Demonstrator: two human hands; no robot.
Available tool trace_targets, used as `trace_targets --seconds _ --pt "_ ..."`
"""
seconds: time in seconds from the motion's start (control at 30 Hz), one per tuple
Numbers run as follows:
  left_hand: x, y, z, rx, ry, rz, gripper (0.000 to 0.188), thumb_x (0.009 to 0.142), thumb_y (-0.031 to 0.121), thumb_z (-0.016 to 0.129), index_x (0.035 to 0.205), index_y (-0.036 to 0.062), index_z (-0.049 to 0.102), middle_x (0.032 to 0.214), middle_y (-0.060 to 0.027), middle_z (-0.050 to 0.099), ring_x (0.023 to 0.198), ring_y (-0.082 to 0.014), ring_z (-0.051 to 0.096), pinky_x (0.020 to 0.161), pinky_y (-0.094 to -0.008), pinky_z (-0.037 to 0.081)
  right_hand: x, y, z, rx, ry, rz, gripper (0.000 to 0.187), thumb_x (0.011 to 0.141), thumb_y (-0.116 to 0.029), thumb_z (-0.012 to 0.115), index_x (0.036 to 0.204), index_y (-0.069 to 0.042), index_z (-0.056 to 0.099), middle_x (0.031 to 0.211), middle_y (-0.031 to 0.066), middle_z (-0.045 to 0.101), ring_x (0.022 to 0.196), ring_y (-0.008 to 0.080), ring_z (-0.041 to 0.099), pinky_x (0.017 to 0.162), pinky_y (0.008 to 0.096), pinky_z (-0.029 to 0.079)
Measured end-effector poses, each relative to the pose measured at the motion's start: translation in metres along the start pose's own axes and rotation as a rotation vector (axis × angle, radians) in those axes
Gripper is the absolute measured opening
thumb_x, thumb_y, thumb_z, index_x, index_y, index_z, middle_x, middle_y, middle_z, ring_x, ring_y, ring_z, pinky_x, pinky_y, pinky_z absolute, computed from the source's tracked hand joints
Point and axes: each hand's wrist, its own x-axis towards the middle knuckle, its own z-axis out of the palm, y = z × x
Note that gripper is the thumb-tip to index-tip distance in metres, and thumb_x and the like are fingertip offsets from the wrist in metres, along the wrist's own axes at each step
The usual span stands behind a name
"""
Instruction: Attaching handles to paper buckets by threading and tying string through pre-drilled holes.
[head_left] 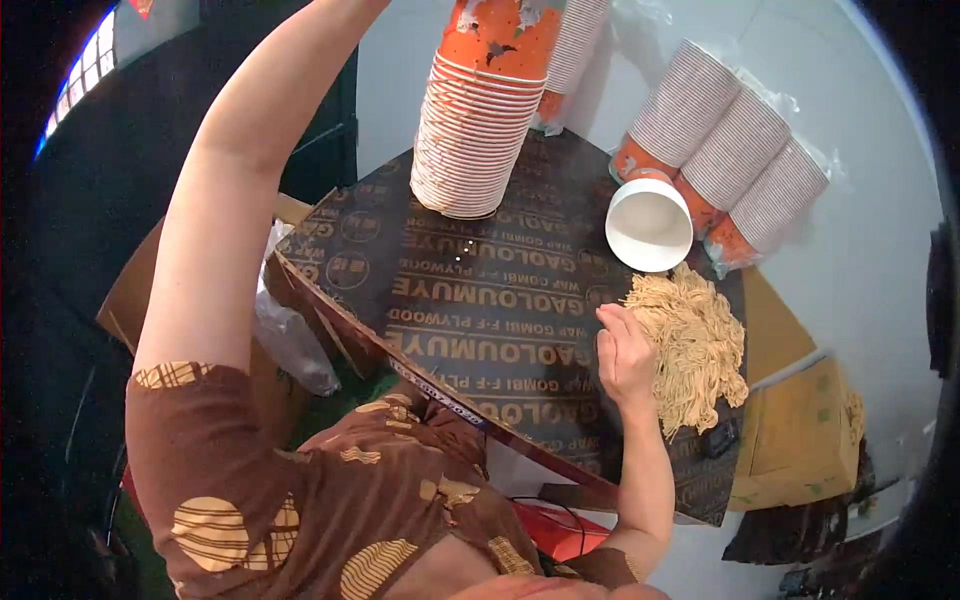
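Note:
My left arm point(210, 230) reaches up past the top edge, so my left hand is out of view. A tall stack of nested paper cups point(470, 150), white-rimmed with orange sides, stands upside down on the dark table near that arm's reach. My right hand point(627, 355) is over the table at the left edge of a pile of tan, noodle-like strands point(690, 345). Its fingers are curled together; whether anything is between them is hidden. Just beyond the pile, a single white paper cup point(649, 225) lies with its mouth toward me.
The dark printed plywood tabletop point(480, 340) has a near edge running diagonally. Wrapped cup stacks point(735, 140) lean at the back right. A cardboard box point(800, 440) stands right of the table; a plastic bag point(295, 340) hangs at the left. A small black object point(718, 438) lies near the pile.

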Motion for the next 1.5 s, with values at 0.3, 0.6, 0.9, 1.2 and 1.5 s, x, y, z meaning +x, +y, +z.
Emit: trace_targets --seconds 0.3,0.6,0.9,1.2,1.5 --pt "0.001 -0.013 0.034 0.027 -0.138 -0.067 0.091 0.062 0.035 0.088 0.122 -0.0133 0.039 0.111 -0.0223 0.057 0.096 -0.0261 0.063 0.073 -0.0384 0.057 0.000 0.005 0.005 -0.018 -0.001 -0.080 0.015 0.085 -0.008 0.060 0.095 0.002 0.064 0.098 0.0157 0.066 0.074 0.0309 0.066 0.061 0.0363 0.054" --pt "-0.023 -0.033 0.025 0.063 -0.519 0.108 0.067 0.068 0.032 0.085 0.113 -0.0068 0.055 0.097 -0.0203 0.064 0.085 -0.0228 0.063 0.073 -0.0360 0.054 0.000 0.006 0.006 -0.004 0.001 -0.088 0.012 0.084 -0.007 0.060 0.090 0.002 0.065 0.091 0.0147 0.067 0.071 0.0297 0.067 0.061 0.0357 0.054" --pt "-0.028 -0.025 0.023 0.396 -0.365 0.201 0.079 0.084 0.045 0.064 0.142 -0.0004 0.034 0.132 -0.0320 0.040 0.124 -0.0408 0.042 0.102 -0.0461 0.040 0.000 0.008 0.010 0.031 -0.036 -0.043 0.012 0.086 -0.008 0.058 0.089 0.001 0.066 0.086 0.0146 0.067 0.071 0.0305 0.067 0.061 0.0358 0.054" --pt "-0.028 -0.037 0.022 0.559 -0.365 0.244 0.065 0.089 0.042 0.057 0.140 0.0044 0.041 0.131 -0.0281 0.045 0.121 -0.0413 0.046 0.101 -0.0465 0.040 -0.002 0.008 0.010 0.082 -0.063 -0.007 0.013 0.086 -0.008 0.058 0.090 0.002 0.066 0.084 0.0154 0.068 0.071 0.0315 0.066 0.062 0.0363 0.053" --pt "-0.042 -0.048 0.013 0.605 -0.381 0.237 0.061 0.089 0.043 0.058 0.132 0.0016 0.046 0.120 -0.0273 0.052 0.108 -0.0402 0.054 0.092 -0.0462 0.045 -0.001 0.006 0.011 0.079 -0.086 -0.014 0.013 0.086 -0.006 0.058 0.088 0.004 0.066 0.084 0.0164 0.068 0.071 0.0314 0.066 0.063 0.0366 0.054"
